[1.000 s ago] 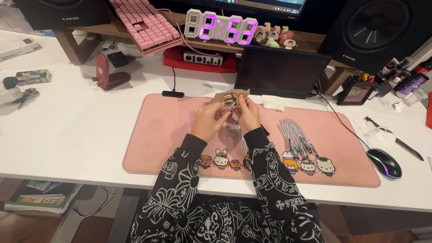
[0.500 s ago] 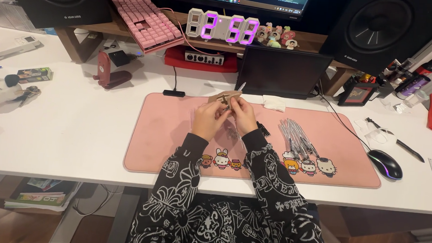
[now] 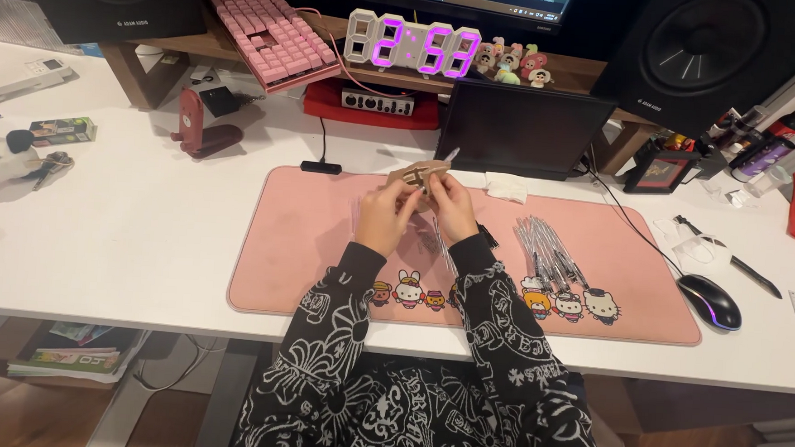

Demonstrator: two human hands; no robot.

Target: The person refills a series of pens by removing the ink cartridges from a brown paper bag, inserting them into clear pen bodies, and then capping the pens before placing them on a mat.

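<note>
Both hands are raised over the far middle of a pink desk mat (image 3: pixel 306 246). My left hand (image 3: pixel 384 216) and my right hand (image 3: pixel 453 206) together pinch a small tan, cardboard-like piece (image 3: pixel 421 174) with a dark cross pattern. A thin clear strip sticks up from the piece's top. The fingers hide its lower half. Under the hands lie clear plastic sleeves (image 3: pixel 428 239) on the mat. A row of several clear-wrapped thin items (image 3: pixel 550 250) lies to the right of my right hand.
A dark tablet (image 3: pixel 520 130) leans behind the mat, with a white cloth (image 3: pixel 506 187) beside it. A glowing digital clock (image 3: pixel 414 45), pink keyboard (image 3: pixel 267 31) and two black speakers stand at the back. A mouse (image 3: pixel 709 301) sits right; a red stand (image 3: pixel 198 127) left.
The hands have stayed at the same spot over the mat, turning the tan piece slightly between the fingers. Nothing else on the desk has moved.
</note>
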